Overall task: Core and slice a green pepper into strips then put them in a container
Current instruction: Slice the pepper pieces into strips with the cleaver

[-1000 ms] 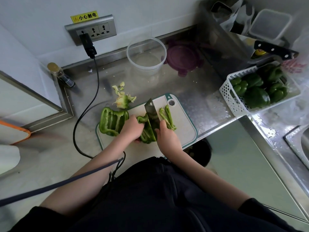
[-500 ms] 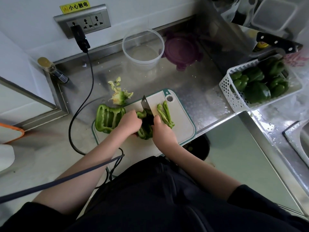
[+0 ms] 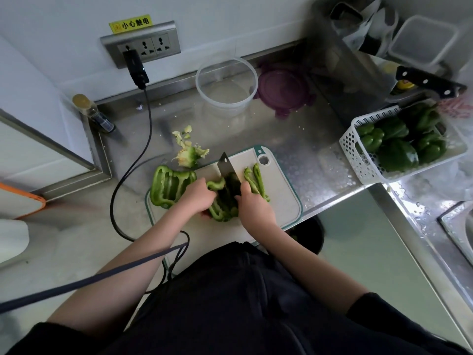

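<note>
On the pale cutting board lies a green pepper piece, inner side up. My left hand holds it down with curled fingers. My right hand grips the handle of a dark knife, whose blade stands on the piece, tip pointing away. Two or three cut strips lie right of the blade. A second, larger pepper piece lies at the board's left end. The removed core sits on the counter behind it. A clear round container stands empty at the back.
A purple lid lies beside the container. A white basket of whole green peppers stands at the right, a black-handled knife behind it. A black cable runs from the wall socket past the board. A small bottle stands back left.
The knife went down through the pepper piece and now stands a little further left on it. Both hands stay where they were on the board.
</note>
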A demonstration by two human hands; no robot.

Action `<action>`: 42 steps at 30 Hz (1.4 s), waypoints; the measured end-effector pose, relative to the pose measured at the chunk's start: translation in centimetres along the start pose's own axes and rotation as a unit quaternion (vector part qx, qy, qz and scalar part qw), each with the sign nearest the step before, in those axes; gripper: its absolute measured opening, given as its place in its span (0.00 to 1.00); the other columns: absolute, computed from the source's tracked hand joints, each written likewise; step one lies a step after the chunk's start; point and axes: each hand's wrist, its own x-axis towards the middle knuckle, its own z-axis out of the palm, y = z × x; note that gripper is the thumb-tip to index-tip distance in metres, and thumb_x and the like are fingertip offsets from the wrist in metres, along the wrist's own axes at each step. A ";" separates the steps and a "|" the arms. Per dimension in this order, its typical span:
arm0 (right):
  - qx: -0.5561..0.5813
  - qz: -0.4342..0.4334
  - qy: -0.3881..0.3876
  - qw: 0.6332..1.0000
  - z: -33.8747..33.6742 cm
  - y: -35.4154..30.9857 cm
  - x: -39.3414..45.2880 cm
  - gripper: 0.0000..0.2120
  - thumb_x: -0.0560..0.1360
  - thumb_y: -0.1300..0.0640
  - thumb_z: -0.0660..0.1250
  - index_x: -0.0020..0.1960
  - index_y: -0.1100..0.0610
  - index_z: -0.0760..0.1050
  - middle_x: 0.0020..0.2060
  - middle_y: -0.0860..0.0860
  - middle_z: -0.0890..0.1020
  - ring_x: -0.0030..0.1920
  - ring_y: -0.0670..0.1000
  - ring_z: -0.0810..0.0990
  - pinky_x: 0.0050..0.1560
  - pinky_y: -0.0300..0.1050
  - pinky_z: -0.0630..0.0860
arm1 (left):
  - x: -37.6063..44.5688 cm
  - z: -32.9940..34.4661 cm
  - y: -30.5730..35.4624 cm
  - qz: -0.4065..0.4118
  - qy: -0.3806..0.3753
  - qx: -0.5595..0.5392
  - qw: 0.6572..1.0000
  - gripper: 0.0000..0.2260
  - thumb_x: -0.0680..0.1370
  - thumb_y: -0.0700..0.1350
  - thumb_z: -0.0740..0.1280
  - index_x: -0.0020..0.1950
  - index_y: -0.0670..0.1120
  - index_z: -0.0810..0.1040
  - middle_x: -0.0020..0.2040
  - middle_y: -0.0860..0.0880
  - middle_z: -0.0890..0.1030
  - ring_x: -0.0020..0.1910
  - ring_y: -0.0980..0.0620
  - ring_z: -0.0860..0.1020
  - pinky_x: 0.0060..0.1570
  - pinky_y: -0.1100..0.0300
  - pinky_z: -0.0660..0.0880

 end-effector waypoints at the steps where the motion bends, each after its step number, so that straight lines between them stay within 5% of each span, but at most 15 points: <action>1: -0.016 -0.001 0.006 1.000 -0.2 0.3 0.0 0.08 0.82 0.58 0.54 0.60 0.57 0.60 0.39 0.55 0.77 0.38 0.59 0.78 0.34 0.49 0.71 | 0.0 -0.1 -0.1 0.001 -0.001 0.000 1.000 0.26 0.79 0.44 0.62 0.74 0.39 0.58 0.65 0.39 0.72 0.56 0.42 0.76 0.45 0.55 0.72; 5: -0.045 0.032 0.020 0.998 -1.2 2.5 0.2 0.11 0.82 0.58 0.53 0.64 0.58 0.60 0.45 0.59 0.80 0.45 0.62 0.80 0.36 0.50 0.70 | 0.0 -0.6 -0.7 0.010 -0.010 0.005 1.000 0.22 0.78 0.44 0.64 0.70 0.39 0.66 0.58 0.39 0.77 0.53 0.40 0.78 0.44 0.53 0.74; 9: 0.033 0.044 0.054 0.997 -2.1 3.0 -0.3 0.09 0.83 0.53 0.52 0.57 0.59 0.62 0.43 0.60 0.79 0.42 0.63 0.78 0.34 0.49 0.67 | -0.2 -0.8 -1.0 0.013 -0.010 0.004 1.000 0.16 0.77 0.44 0.65 0.62 0.38 0.71 0.50 0.41 0.78 0.46 0.43 0.78 0.39 0.56 0.72; 16: 0.109 0.014 0.050 0.993 -2.0 0.8 -1.4 0.12 0.82 0.55 0.53 0.63 0.61 0.63 0.43 0.60 0.79 0.42 0.62 0.78 0.36 0.50 0.70 | -0.6 -0.3 -0.6 0.014 0.014 0.016 1.000 0.13 0.78 0.44 0.63 0.60 0.38 0.72 0.45 0.44 0.76 0.41 0.46 0.76 0.41 0.54 0.75; 21: 0.115 0.008 0.038 0.993 -0.7 0.0 -1.9 0.08 0.82 0.55 0.54 0.54 0.60 0.63 0.36 0.54 0.74 0.37 0.59 0.74 0.34 0.49 0.68 | -1.0 0.0 -0.2 0.006 0.029 0.027 0.999 0.07 0.78 0.43 0.62 0.53 0.40 0.71 0.37 0.48 0.74 0.34 0.51 0.74 0.31 0.58 0.70; 30: 0.057 0.022 0.000 0.998 1.0 -0.4 -2.1 0.05 0.82 0.57 0.54 0.54 0.58 0.60 0.37 0.55 0.73 0.37 0.58 0.73 0.34 0.50 0.69 | -1.4 0.1 0.3 -0.001 0.017 0.014 1.000 0.03 0.77 0.38 0.59 0.43 0.42 0.68 0.37 0.43 0.76 0.30 0.45 0.80 0.24 0.59 0.73; 35: 0.004 0.023 0.005 1.000 2.2 -0.8 -2.2 0.10 0.80 0.64 0.54 0.59 0.57 0.58 0.35 0.54 0.73 0.34 0.58 0.74 0.30 0.48 0.68 | -1.6 -0.1 0.5 -0.007 0.010 0.000 1.000 0.07 0.77 0.38 0.59 0.54 0.44 0.66 0.41 0.41 0.76 0.33 0.42 0.82 0.31 0.54 0.79; 42: -0.048 0.006 -0.007 0.999 2.0 -1.0 -2.5 0.20 0.76 0.70 0.54 0.65 0.57 0.56 0.33 0.52 0.70 0.33 0.57 0.72 0.31 0.48 0.67 | -2.0 -0.1 0.5 -0.025 0.012 -0.021 0.999 0.16 0.78 0.38 0.60 0.65 0.35 0.68 0.34 0.41 0.77 0.31 0.43 0.79 0.34 0.55 0.78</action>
